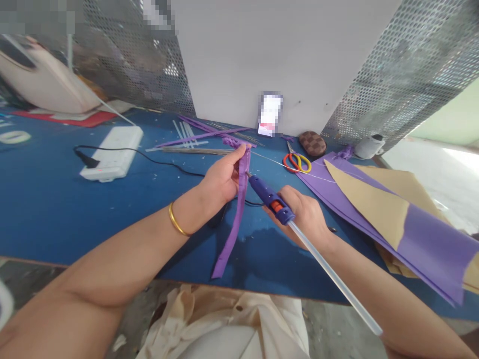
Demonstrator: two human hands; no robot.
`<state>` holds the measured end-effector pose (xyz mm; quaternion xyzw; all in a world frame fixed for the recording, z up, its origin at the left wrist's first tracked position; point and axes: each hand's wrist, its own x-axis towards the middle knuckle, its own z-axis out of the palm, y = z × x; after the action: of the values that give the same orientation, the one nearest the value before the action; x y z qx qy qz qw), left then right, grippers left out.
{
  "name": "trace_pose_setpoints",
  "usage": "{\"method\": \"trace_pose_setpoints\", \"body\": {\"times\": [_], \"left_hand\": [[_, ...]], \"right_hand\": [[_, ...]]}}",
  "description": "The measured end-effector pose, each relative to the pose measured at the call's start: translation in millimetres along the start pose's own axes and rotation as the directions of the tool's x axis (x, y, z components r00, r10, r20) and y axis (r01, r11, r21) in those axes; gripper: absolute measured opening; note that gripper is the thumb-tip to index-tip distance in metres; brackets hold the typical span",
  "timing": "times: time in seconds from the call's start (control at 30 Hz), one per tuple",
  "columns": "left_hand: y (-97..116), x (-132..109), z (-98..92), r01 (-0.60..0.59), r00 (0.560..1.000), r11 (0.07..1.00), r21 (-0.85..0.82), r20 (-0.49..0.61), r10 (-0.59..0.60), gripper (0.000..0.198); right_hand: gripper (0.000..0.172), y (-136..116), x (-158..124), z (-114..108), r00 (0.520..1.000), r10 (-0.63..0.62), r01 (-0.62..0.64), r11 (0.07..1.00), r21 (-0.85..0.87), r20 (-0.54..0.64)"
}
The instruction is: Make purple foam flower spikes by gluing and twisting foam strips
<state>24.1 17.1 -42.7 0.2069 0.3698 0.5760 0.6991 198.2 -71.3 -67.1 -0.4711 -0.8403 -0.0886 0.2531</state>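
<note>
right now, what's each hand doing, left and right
left hand: closed, pinching the upper end of the purple strip
right hand: closed around the blue glue gun, nozzle against the strip

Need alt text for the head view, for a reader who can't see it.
The left hand holds a purple strip over a blue table while the right hand aims a blue glue gun at it. Scissors and purple sheets lie nearby.
</note>
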Motion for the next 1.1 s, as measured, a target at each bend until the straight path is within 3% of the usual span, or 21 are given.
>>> {"method": "trace_pose_setpoints", "body": {"times": [0.67, 0.97, 1.1], "left_hand": [[3, -3, 1.0, 0.017, 0.999, 0.999, 0.039, -0.028, -0.016, 0.010], [2, 3, -7.2, 0.000, 0.999, 0.999, 0.036, 0.043, -0.002, 0.014], [3, 3, -8.3, 0.003, 1.000, 0.997, 0.071, 0.013, -0.004, 0.017]], "right_hand": [[0.016, -2, 1, 1, 0.999, 0.018, -0.019, 0.999, 0.032, 0.032], [0.014, -2, 2, -1, 0.999, 0.042, -0.040, 0.998, -0.053, 0.033], [0.012, 4, 5, 1, 0.994, 0.073, -0.060, 0.987, -0.151, 0.083]]}}
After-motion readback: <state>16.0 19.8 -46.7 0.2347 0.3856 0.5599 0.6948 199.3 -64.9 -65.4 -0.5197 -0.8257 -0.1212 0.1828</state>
